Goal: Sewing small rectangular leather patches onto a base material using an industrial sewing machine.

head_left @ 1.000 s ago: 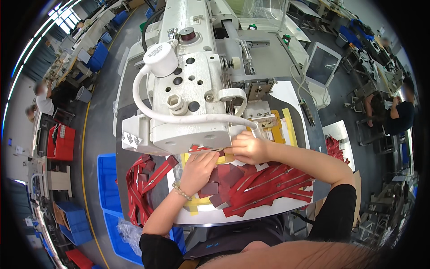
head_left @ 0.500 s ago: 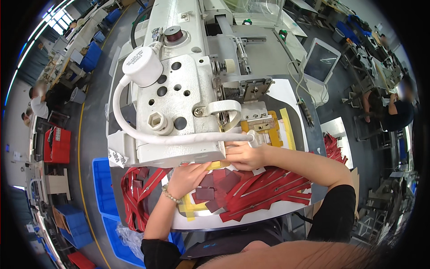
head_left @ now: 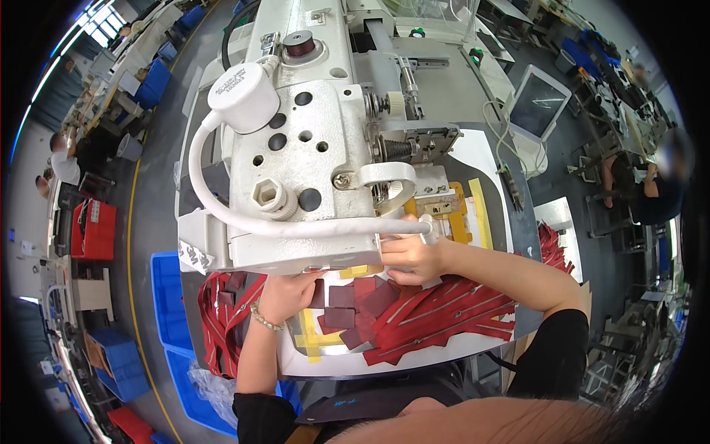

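Observation:
A large white sewing machine head (head_left: 296,174) hangs over the work and hides part of both hands. My left hand (head_left: 288,296), with a beaded bracelet at its wrist, is at the head's front lower edge; its fingers look bent together and the tips are hidden. My right hand (head_left: 413,259) has curled fingers at the head's right corner, below a white tube (head_left: 318,227). What either hand holds does not show. Between them lies a yellow piece (head_left: 359,271). Nearer to me are dark red square patches (head_left: 342,297) and red zipper strips (head_left: 436,314).
More red zippers (head_left: 222,325) drape over the table's left side. A yellow clamp frame (head_left: 460,214) sits right of the head. Beyond it stands a screen (head_left: 536,103) with cables. Blue bins (head_left: 168,303) are at lower left. Other people sit at benches on both sides.
My left hand has moved left, away from the yellow piece and the right hand, and its fingers are now more bent. The right hand stays nearly in place. The view has shifted slightly.

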Available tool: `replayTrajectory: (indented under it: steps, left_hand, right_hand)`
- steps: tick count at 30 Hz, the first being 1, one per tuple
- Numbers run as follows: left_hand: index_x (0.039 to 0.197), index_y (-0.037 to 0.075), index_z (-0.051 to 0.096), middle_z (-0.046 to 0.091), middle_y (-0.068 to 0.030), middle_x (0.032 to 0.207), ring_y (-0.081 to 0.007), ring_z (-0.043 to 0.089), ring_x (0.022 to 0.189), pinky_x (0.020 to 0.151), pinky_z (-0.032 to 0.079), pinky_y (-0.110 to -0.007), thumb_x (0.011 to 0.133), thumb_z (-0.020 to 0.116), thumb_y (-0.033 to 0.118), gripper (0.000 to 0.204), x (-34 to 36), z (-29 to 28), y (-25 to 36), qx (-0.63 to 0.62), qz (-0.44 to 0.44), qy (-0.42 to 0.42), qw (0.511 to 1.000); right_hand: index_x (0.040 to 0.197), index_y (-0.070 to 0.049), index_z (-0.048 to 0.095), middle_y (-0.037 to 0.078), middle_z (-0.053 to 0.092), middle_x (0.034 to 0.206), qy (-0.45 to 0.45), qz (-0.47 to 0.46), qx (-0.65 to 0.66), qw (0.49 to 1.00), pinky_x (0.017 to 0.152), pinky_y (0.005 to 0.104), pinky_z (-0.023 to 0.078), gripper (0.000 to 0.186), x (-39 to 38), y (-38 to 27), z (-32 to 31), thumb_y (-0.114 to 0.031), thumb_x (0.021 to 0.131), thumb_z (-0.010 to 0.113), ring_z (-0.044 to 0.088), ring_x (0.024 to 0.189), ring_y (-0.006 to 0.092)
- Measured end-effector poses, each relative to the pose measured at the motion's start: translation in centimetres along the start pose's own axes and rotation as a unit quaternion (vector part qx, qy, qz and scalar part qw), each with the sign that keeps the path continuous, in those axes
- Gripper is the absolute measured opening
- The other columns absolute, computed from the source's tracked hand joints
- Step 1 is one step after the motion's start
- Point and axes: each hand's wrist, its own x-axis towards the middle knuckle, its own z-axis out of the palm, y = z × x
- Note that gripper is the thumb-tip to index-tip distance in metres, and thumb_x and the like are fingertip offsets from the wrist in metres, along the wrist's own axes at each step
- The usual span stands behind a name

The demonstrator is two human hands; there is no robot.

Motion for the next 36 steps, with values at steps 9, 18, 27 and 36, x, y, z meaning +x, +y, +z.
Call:
replayTrajectory:
  steps: [9, 18, 27, 36]
  left_hand:
    - [0.093, 0.012, 0.073, 0.068, -0.0088, 0.089, -0.0262, 0.064, 0.081, 0.076, 0.050, -0.039, 0.069, 0.062, -0.002, 0.030, 0.3, -0.6, 0.4, 0.040, 0.044, 0.037, 0.998]
    - [0.096, 0.008, 0.069, 0.065, -0.0055, 0.095, -0.0226, 0.062, 0.088, 0.078, 0.048, -0.036, 0.072, 0.065, 0.004, 0.025, 1.3, -1.0, 2.9, 0.064, 0.071, 0.000, 0.995]
    - [0.093, 0.006, 0.064, 0.059, -0.0062, 0.081, -0.0223, 0.056, 0.074, 0.065, 0.042, -0.034, 0.073, 0.070, 0.014, 0.022, 1.4, 1.9, 10.5, -0.050, 0.057, -0.031, 0.997]
    - [0.085, 0.003, 0.059, 0.059, -0.0101, 0.075, -0.0262, 0.060, 0.070, 0.063, 0.048, -0.037, 0.076, 0.062, 0.007, 0.010, 3.6, 5.9, 11.1, -0.018, 0.037, -0.016, 0.999]
  right_hand:
    - [0.111, -0.016, 0.062, -0.003, 0.060, 0.115, -0.032, -0.007, 0.004, 0.999, 0.082, 0.0392, 0.049, 0.039, 0.4, 0.1, 0.7, -0.021, 0.073, 0.066, 0.057, 0.105, 0.0244]
    - [0.106, -0.014, 0.063, -0.002, 0.061, 0.113, -0.035, 0.054, -0.013, 0.998, 0.082, 0.0352, 0.051, 0.027, 0.6, -2.6, -1.7, -0.016, 0.079, 0.065, 0.056, 0.105, 0.0212]
    - [0.087, -0.005, 0.065, 0.007, 0.064, 0.079, -0.103, 0.344, 0.137, 0.923, 0.063, 0.0330, 0.048, 0.010, -6.1, -4.9, -8.7, -0.010, 0.078, 0.067, 0.062, 0.072, 0.0233]
    - [0.089, -0.002, 0.064, 0.011, 0.065, 0.078, -0.081, 0.411, 0.136, 0.898, 0.065, 0.0323, 0.049, 0.011, -8.1, -6.3, -8.8, -0.010, 0.082, 0.065, 0.063, 0.070, 0.0251]
